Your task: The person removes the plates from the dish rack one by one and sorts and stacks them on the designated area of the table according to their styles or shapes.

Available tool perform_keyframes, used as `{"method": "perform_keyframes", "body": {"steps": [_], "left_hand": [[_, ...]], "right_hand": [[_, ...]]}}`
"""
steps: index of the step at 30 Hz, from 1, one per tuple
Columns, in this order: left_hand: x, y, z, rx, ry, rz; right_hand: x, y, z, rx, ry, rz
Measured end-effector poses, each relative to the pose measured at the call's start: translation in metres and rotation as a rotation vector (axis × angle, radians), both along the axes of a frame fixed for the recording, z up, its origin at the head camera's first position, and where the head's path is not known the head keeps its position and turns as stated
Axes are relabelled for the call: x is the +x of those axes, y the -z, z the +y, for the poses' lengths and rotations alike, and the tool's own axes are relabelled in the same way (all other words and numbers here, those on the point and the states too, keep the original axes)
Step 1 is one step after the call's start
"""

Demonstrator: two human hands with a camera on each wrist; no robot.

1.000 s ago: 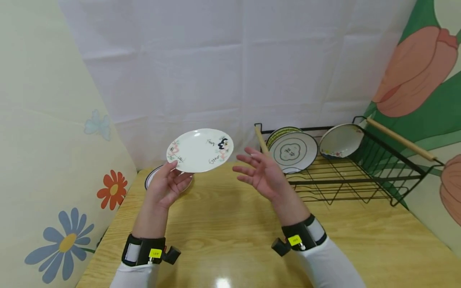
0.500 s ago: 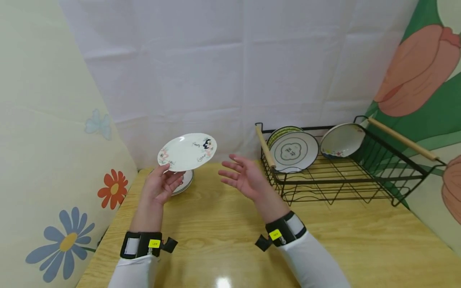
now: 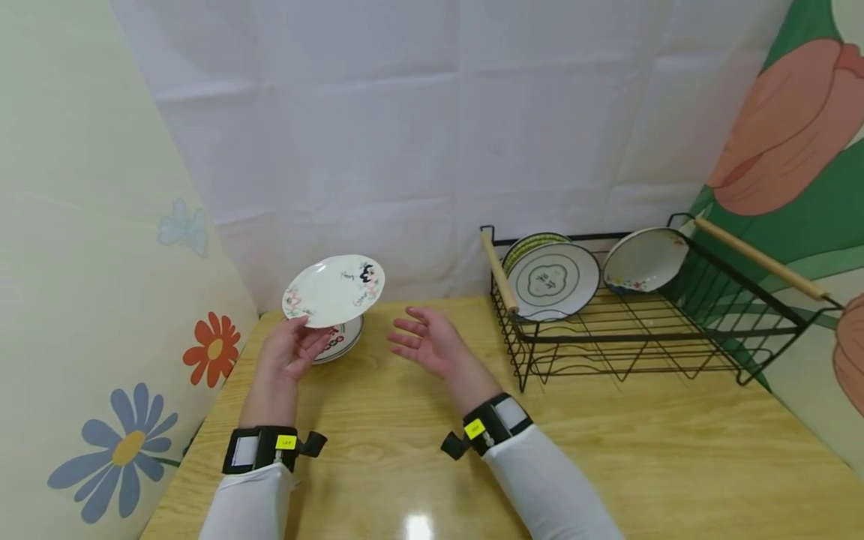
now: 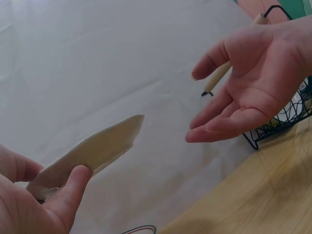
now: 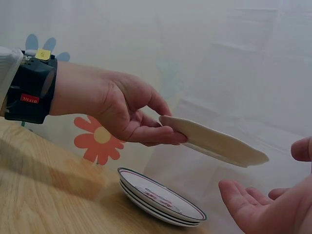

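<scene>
My left hand (image 3: 289, 352) pinches the near-left rim of a white oval plate (image 3: 334, 291) printed with flowers and lettering. Thumb above and fingers beneath, it holds the plate nearly level in the air. Below it, partly hidden in the head view, a stack of dark-rimmed plates (image 5: 161, 195) sits on the table. Fingers spread and palm turned inward, my right hand (image 3: 435, 343) hovers to the right of the oval plate, touching nothing. In the left wrist view a gap shows between the right hand (image 4: 258, 80) and the plate's edge (image 4: 105, 146).
A black wire dish rack (image 3: 634, 337) with wooden handles stands at the right on the wooden table (image 3: 405, 420). Round plates (image 3: 553, 281) lean at its left end, and a white bowl (image 3: 644, 262) leans at its back right. A white cloth hangs behind.
Both hands have moved left, the left one carrying the oval plate slightly lower, over the stack. The right hand has drawn away from the rack.
</scene>
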State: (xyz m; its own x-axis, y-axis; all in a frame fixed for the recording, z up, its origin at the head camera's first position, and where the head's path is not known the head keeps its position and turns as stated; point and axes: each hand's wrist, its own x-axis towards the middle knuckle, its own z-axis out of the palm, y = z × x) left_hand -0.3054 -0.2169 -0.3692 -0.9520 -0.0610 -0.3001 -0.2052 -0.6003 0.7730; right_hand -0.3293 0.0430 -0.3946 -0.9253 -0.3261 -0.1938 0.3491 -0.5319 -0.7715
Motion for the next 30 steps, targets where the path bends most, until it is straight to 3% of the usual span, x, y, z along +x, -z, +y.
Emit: {"method": "perform_keyframes", "body": {"steps": [16,30], "left_hand": [[-0.014,0.031,-0.022,-0.108,-0.13,-0.167],[-0.021,0.048,-0.026,-0.178,-0.174,-0.217]], "right_hand": [[0.008,0.03,-0.033,0.122,-0.067,-0.021],[0.012,0.042,-0.042,0.142,-0.102,-0.022]]}}
